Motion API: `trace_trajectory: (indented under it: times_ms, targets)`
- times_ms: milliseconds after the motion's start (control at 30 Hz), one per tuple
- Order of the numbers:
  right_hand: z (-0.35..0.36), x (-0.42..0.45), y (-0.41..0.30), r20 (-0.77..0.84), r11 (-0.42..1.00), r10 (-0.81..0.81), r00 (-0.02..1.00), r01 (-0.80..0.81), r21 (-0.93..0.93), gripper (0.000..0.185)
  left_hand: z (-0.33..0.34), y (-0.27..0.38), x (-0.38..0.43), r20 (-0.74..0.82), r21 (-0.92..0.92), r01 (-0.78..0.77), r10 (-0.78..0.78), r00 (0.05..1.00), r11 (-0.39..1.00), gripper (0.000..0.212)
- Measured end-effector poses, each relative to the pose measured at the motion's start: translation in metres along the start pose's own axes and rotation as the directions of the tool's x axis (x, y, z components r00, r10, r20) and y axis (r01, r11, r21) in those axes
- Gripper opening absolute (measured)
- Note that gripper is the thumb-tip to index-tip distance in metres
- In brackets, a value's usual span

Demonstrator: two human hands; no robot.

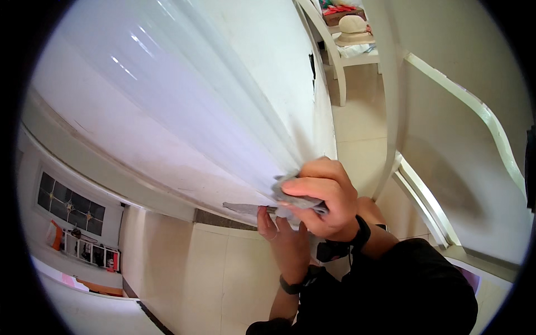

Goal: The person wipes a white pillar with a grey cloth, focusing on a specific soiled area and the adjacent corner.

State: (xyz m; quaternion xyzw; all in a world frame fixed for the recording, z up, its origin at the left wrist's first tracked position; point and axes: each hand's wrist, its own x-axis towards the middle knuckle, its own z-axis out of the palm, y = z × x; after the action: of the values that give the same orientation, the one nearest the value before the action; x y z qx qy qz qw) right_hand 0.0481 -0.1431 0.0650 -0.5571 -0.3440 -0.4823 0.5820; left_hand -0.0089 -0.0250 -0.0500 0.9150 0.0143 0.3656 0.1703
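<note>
A grey cloth (299, 197) is bunched in my right hand (328, 201), pressed against a white glossy surface (167, 104) with long raised ridges. The ridges run from the upper left down to the cloth. Just below it, my left hand (289, 243) has its fingertips at the surface's lower edge, pinching a trailing part of the same cloth. This part stretches out to the left in a thin point. The palm side of my left hand is partly hidden. Both wrists wear dark bands.
Behind the white surface stands a white chair (347, 63) with a sun hat (355, 31) on it. To the right is a pale panel with white trim (481, 113). A rack (92, 251) and a dark-paned window (71, 203) are at far left, above tiled floor (209, 268).
</note>
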Motion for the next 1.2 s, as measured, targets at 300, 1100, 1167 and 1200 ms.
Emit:
trace_trajectory:
  times_ms: [300, 1100, 1167, 1200]
  targets:
    - [-0.01, 0.027, -0.001, 0.03, 0.961, 0.164, 0.986, -0.166, 0.222, 0.023, -0.002, 0.01, -0.001, -0.056, -0.157, 0.078, -0.088, 0.995, 0.985, 0.023]
    - [-0.011, 0.075, -0.005, 0.078, 0.995, -0.041, 0.996, 0.034, 0.093, 0.027, -0.008, 0.021, 0.001, 0.047, -0.151, 0.105, -0.099, 0.994, 0.983, 0.036]
    - [-0.014, 0.054, -0.004, 0.098, 0.993, 0.059, 0.993, -0.068, 0.099, 0.025, -0.01, 0.019, -0.001, 0.035, -0.091, 0.083, -0.08, 0.996, 0.992, 0.037]
    - [-0.016, 0.04, -0.002, 0.082, 0.987, 0.091, 0.992, -0.101, 0.124, 0.024, -0.009, 0.02, -0.002, 0.031, -0.066, 0.069, -0.067, 0.997, 0.995, 0.037]
